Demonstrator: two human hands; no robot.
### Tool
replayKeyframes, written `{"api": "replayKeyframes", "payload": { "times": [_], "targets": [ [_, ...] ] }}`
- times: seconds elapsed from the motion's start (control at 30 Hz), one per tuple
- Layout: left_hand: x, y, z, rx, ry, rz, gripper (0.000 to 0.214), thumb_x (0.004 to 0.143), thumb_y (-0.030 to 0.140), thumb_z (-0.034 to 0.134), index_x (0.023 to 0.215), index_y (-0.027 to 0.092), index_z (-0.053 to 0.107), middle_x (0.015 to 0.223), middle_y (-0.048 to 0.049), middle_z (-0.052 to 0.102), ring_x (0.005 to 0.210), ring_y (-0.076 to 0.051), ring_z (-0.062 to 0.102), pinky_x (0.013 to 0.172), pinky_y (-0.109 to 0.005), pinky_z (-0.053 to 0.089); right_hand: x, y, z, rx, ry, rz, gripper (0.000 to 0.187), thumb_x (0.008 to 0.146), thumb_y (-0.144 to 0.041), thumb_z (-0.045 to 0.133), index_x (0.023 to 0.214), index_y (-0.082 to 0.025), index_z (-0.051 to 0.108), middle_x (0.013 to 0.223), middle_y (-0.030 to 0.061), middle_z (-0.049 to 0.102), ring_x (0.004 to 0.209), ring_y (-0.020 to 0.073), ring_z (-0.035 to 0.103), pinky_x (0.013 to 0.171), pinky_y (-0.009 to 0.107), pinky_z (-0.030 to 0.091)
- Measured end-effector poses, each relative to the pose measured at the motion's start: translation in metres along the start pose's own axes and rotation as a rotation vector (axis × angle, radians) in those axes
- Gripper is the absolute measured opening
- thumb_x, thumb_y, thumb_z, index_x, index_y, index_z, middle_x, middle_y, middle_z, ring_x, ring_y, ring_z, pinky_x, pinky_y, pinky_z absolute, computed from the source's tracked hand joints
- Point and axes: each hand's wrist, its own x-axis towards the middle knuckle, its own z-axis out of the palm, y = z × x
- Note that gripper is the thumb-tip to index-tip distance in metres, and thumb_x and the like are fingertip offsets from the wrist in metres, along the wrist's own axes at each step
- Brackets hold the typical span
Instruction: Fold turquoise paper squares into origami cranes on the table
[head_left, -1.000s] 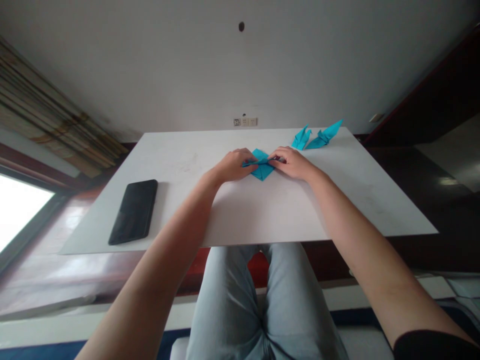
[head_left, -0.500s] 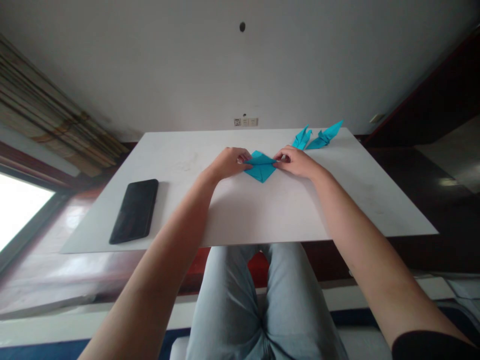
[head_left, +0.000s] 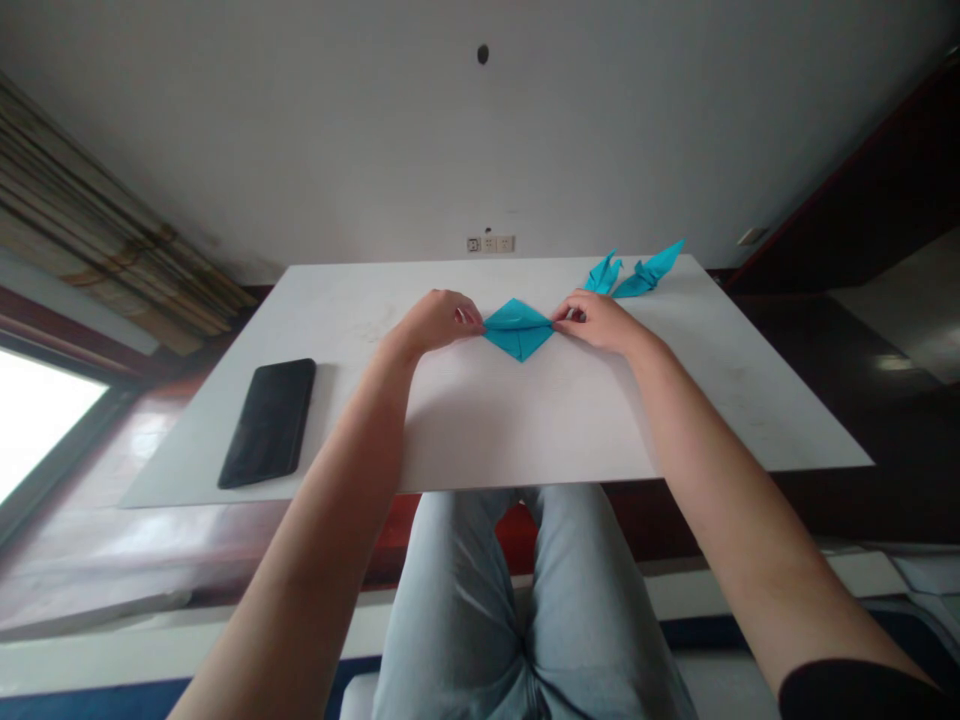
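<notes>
A blue sheet of origami paper [head_left: 519,330], folded into a diamond with a crease line across its middle, is stretched between my hands over the white table. Its left corner is pinched between the thumb and fingers of my left hand [head_left: 444,320]. My right hand [head_left: 592,320] pinches the opposite corner the same way. Just beyond my right hand stand two folded blue paper birds, a smaller paper crane [head_left: 603,273] partly hidden by that hand and a larger paper crane [head_left: 651,273] with a long raised point.
A black smartphone [head_left: 268,422] lies on the left part of the white table [head_left: 525,430]. The wall with power sockets [head_left: 490,244] rises behind the table's far edge. My legs are under the near edge.
My left hand has moved a little left, out to the paper's left tip. More of the paper shows and it looks flatter and wider. My right hand has barely moved.
</notes>
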Motion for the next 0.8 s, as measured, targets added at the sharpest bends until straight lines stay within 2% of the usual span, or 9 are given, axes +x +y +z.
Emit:
{"api": "replayKeyframes", "payload": {
  "times": [0.17,0.3,0.43,0.53,0.6,0.67,0.73,0.8],
  "targets": [
    [-0.002,0.023,0.011,-0.016,-0.038,0.141,0.037,0.085,0.031,0.085,0.12,0.029,0.093,0.113,-0.0052,0.088,0.096,-0.023,0.077,0.091,-0.034,0.06,-0.002,-0.006,0.002,0.031,-0.044,-0.044,0.023,0.089,-0.044,0.09,0.103,-0.026,0.091,0.109,0.0088,0.074,0.085,0.0235,0.064,0.089,0.042,0.058],
    [-0.004,0.039,0.014,-0.045,-0.124,0.218,0.03,0.088,0.032,0.084,0.116,0.03,0.094,0.117,-0.0055,0.088,0.102,-0.024,0.078,0.095,-0.034,0.06,-0.002,-0.006,0.005,0.044,-0.057,-0.052,0.028,0.089,-0.049,0.09,0.106,-0.027,0.092,0.112,0.0096,0.07,0.088,0.0251,0.065,0.091,0.044,0.059],
    [-0.005,0.04,0.014,-0.075,-0.132,0.216,0.031,0.094,0.05,0.084,0.115,0.03,0.093,0.123,-0.0072,0.086,0.113,-0.027,0.078,0.103,-0.037,0.059,-0.002,-0.007,0.004,0.046,-0.041,-0.034,0.032,0.093,-0.057,0.087,0.105,-0.027,0.091,0.111,0.01,0.071,0.09,0.0261,0.067,0.092,0.045,0.059],
    [-0.003,0.037,0.019,-0.059,-0.114,0.188,0.03,0.101,0.048,0.075,0.114,0.027,0.092,0.12,-0.0085,0.086,0.11,-0.027,0.077,0.102,-0.038,0.059,-0.002,-0.013,0.002,0.098,-0.062,-0.021,0.036,0.093,-0.061,0.084,0.103,-0.026,0.089,0.107,0.0097,0.076,0.088,0.0258,0.068,0.09,0.044,0.058],
    [-0.001,0.035,0.023,-0.034,-0.089,0.164,0.031,0.096,0.041,0.079,0.12,0.026,0.09,0.12,-0.009,0.085,0.109,-0.026,0.077,0.101,-0.038,0.06,-0.002,-0.017,0.001,0.171,-0.096,-0.008,0.036,0.093,-0.06,0.083,0.104,-0.026,0.087,0.099,0.0079,0.078,0.086,0.0258,0.068,0.088,0.043,0.058],
    [-0.001,0.035,0.026,-0.016,-0.078,0.144,0.045,0.09,0.039,0.084,0.133,0.027,0.086,0.124,-0.0096,0.084,0.111,-0.027,0.078,0.102,-0.038,0.06,-0.002,-0.02,0.0,0.254,-0.119,0.008,0.035,0.09,-0.055,0.083,0.109,-0.026,0.086,0.093,0.006,0.079,0.086,0.0261,0.069,0.086,0.042,0.058],
    [-0.002,0.036,0.027,0.007,-0.077,0.124,0.056,0.089,0.043,0.086,0.143,0.028,0.083,0.128,-0.0109,0.083,0.115,-0.029,0.078,0.107,-0.041,0.059,-0.001,-0.021,0.001,0.316,-0.115,0.021,0.038,0.085,-0.05,0.086,0.114,-0.026,0.085,0.092,0.0052,0.079,0.086,0.0264,0.07,0.085,0.043,0.059],
    [-0.004,0.039,0.027,0.035,-0.08,0.116,0.059,0.089,0.05,0.087,0.144,0.031,0.083,0.132,-0.0116,0.081,0.12,-0.032,0.078,0.113,-0.045,0.057,-0.001,-0.021,0.002,0.36,-0.096,0.031,0.042,0.082,-0.048,0.089,0.117,-0.026,0.083,0.094,0.0055,0.08,0.088,0.027,0.071,0.086,0.043,0.061]
  ]
}}
